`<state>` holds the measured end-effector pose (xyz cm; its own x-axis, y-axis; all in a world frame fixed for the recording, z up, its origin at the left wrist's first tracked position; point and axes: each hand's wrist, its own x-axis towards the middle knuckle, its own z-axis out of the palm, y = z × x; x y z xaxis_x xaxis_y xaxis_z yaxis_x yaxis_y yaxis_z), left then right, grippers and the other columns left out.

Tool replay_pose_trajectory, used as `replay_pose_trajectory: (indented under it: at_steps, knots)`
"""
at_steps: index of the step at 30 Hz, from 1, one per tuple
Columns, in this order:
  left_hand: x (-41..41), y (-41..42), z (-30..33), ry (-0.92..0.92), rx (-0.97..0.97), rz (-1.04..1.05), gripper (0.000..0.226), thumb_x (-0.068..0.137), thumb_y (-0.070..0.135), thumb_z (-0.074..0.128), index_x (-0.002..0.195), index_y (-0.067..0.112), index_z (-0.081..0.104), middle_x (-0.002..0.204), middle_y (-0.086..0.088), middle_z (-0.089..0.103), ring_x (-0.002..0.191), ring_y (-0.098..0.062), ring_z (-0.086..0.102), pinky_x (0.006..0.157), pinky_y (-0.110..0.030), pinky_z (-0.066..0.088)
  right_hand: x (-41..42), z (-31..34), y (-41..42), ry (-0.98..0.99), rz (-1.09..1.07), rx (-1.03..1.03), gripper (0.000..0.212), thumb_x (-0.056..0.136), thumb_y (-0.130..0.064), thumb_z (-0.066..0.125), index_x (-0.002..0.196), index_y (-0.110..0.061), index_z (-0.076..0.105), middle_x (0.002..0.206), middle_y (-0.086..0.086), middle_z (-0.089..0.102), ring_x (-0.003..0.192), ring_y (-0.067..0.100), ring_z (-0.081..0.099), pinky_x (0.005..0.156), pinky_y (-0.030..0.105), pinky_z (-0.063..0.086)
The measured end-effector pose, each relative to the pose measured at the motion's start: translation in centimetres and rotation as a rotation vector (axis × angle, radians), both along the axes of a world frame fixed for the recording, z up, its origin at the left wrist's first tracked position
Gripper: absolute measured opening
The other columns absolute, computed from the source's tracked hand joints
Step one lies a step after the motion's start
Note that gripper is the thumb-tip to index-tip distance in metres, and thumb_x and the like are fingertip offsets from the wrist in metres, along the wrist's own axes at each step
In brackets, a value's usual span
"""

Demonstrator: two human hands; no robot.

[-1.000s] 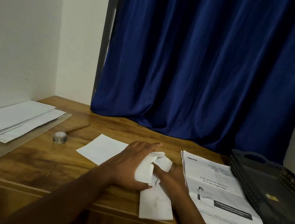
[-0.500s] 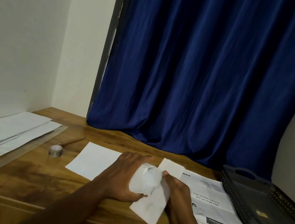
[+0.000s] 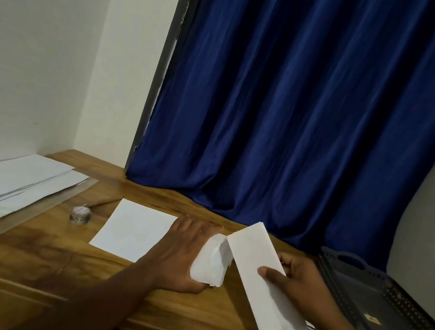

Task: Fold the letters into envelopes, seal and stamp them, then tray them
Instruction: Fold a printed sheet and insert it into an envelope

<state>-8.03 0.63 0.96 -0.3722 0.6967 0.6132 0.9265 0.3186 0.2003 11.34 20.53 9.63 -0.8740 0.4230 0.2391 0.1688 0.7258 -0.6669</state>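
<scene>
My right hand [image 3: 303, 282] grips a long white envelope [image 3: 269, 289] lifted at a slant over the wooden desk [image 3: 35, 252], thumb on its front face. My left hand [image 3: 183, 254] holds a crumpled white piece of paper [image 3: 211, 262] against the desk, right beside the envelope's upper left edge. A blank white sheet [image 3: 134, 230] lies flat on the desk, partly under my left hand. The printed letter is almost fully hidden behind the envelope.
A dark perforated plastic tray [image 3: 385, 309] stands at the right edge. A stack of white envelopes [image 3: 14, 183] lies on a clear sheet at the far left. A small round tin [image 3: 80, 214] and a thin wooden stick sit near the blank sheet. A blue curtain [image 3: 300, 106] hangs behind.
My right hand has pulled the envelope away to the right and straightened it out, lifted off the desk. My left hand keeps the crumpled paper. The camera view has tilted.
</scene>
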Motion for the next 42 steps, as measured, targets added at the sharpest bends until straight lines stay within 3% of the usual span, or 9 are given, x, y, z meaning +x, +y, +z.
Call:
replay_pose_trajectory:
  at_steps: [3, 10, 16, 19, 22, 29, 32, 36, 42]
  knots:
    - [0.0, 0.1, 0.0, 0.019, 0.008, 0.027, 0.109, 0.065, 0.077, 0.072, 0.15, 0.046, 0.012, 0.152, 0.015, 0.028, 0.137, -0.008, 0.028, 0.12, -0.038, 0.025, -0.5, -0.7, -0.1, -0.093, -0.022, 0.144, 0.009, 0.091, -0.038, 0.073, 0.096, -0.031, 0.074, 0.09, -0.017, 0.077, 0.082, 0.005, 0.072, 0.08, 0.033, 0.06]
    - [-0.2, 0.4, 0.0, 0.081, 0.051, 0.029, 0.107, 0.062, 0.077, 0.072, 0.15, 0.04, 0.024, 0.146, 0.014, 0.036, 0.132, -0.008, 0.034, 0.117, -0.038, 0.029, -2.1, -1.7, 0.7, -0.294, -0.069, 0.328, 0.041, 0.089, -0.052, 0.063, 0.124, -0.031, 0.065, 0.121, -0.012, 0.067, 0.108, 0.012, 0.063, 0.096, 0.039, 0.053]
    - [-0.4, 0.8, -0.5, 0.131, 0.032, 0.004, 0.105, 0.063, 0.077, 0.072, 0.15, 0.039, 0.026, 0.147, 0.011, 0.037, 0.133, -0.01, 0.035, 0.12, -0.038, 0.022, -3.6, -1.0, 0.0, -0.385, 0.029, 0.334, 0.013, 0.098, -0.037, 0.06, 0.11, -0.032, 0.061, 0.116, -0.007, 0.063, 0.105, 0.013, 0.059, 0.09, 0.028, 0.045]
    - [-0.5, 0.8, -0.6, 0.141, 0.021, -0.008, 0.104, 0.064, 0.077, 0.071, 0.15, 0.039, 0.025, 0.147, 0.01, 0.037, 0.134, -0.011, 0.035, 0.121, -0.038, 0.019, -5.0, -0.6, -0.2, -0.321, -0.011, 0.257, 0.029, 0.079, -0.044, 0.079, 0.1, -0.035, 0.06, 0.101, -0.01, 0.067, 0.094, 0.013, 0.063, 0.09, 0.037, 0.054]
    - [-0.5, 0.9, -0.6, 0.152, 0.012, -0.015, 0.101, 0.065, 0.075, 0.071, 0.148, 0.037, 0.029, 0.146, 0.01, 0.039, 0.133, -0.012, 0.037, 0.121, -0.04, 0.025, -6.0, -0.3, -1.1, -0.198, -0.105, 0.284, 0.048, 0.068, -0.046, 0.089, 0.099, -0.034, 0.055, 0.089, -0.012, 0.063, 0.085, 0.009, 0.061, 0.079, 0.033, 0.052]
    - [-0.9, 1.2, -1.0, 0.151, -0.026, -0.002, 0.099, 0.067, 0.075, 0.068, 0.149, 0.039, 0.025, 0.148, 0.007, 0.038, 0.135, -0.015, 0.038, 0.121, -0.048, 0.026, -7.8, -1.8, -3.7, -0.01, -0.181, 0.474, 0.049, 0.075, -0.057, 0.076, 0.108, -0.038, 0.045, 0.081, -0.012, 0.059, 0.082, 0.013, 0.063, 0.075, 0.036, 0.055]
    - [-0.9, 1.0, -0.9, 0.165, -0.031, 0.008, 0.099, 0.067, 0.076, 0.067, 0.149, 0.038, 0.027, 0.147, 0.007, 0.039, 0.134, -0.015, 0.039, 0.121, -0.049, 0.025, -7.5, -2.2, -3.7, 0.009, -0.211, 0.488, 0.061, 0.076, -0.065, 0.071, 0.124, -0.034, 0.05, 0.102, -0.011, 0.064, 0.097, 0.014, 0.064, 0.083, 0.033, 0.053]
    - [-0.9, 0.9, -0.7, 0.173, -0.031, 0.033, 0.1, 0.067, 0.076, 0.066, 0.15, 0.037, 0.026, 0.147, 0.008, 0.037, 0.134, -0.014, 0.036, 0.122, -0.046, 0.024, -4.4, -2.2, -1.8, 0.128, -0.285, 0.332, 0.066, 0.071, -0.077, 0.068, 0.123, -0.037, 0.055, 0.117, -0.016, 0.063, 0.101, 0.01, 0.061, 0.088, 0.037, 0.054]
    - [-1.0, 0.9, -0.7, 0.203, 0.007, 0.025, 0.099, 0.066, 0.074, 0.067, 0.149, 0.032, 0.033, 0.144, 0.004, 0.041, 0.131, -0.016, 0.039, 0.118, -0.046, 0.028, 0.4, -2.8, 1.2, -0.044, -0.283, -0.088, 0.048, 0.079, -0.056, 0.077, 0.116, -0.03, 0.062, 0.078, -0.006, 0.075, 0.077, 0.01, 0.071, 0.074, 0.033, 0.057]
